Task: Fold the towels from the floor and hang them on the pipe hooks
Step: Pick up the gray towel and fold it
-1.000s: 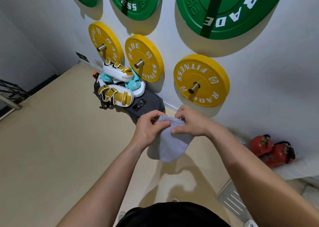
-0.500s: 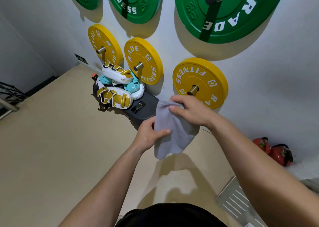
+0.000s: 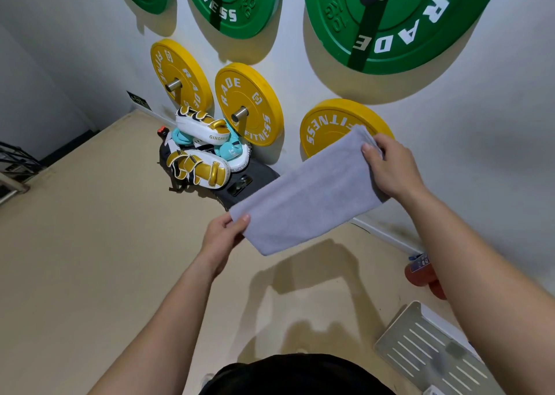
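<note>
A grey towel (image 3: 306, 196), folded into a long strip, is stretched in the air between my hands, slanting up to the right. My left hand (image 3: 223, 234) pinches its lower left end. My right hand (image 3: 390, 166) grips its upper right end, in front of a yellow weight plate (image 3: 327, 124) on the wall. That plate's pipe peg is hidden behind the towel. Two other yellow plates (image 3: 249, 103) hang on steel pipe pegs (image 3: 240, 114) further left. Green plates (image 3: 390, 19) hang above them.
A pile of white, gold and teal boxing pads (image 3: 201, 154) lies on a dark bag (image 3: 249, 184) by the wall. Red kettlebells (image 3: 420, 274) sit on the floor at the right, partly behind my arm. A slotted metal plate (image 3: 429, 349) lies at bottom right. Beige floor (image 3: 90, 259) spreads left.
My hands have moved apart, drawing the bunched towel out into a long strip. My right hand rose toward the right yellow plate; my left hand dropped lower and left.
</note>
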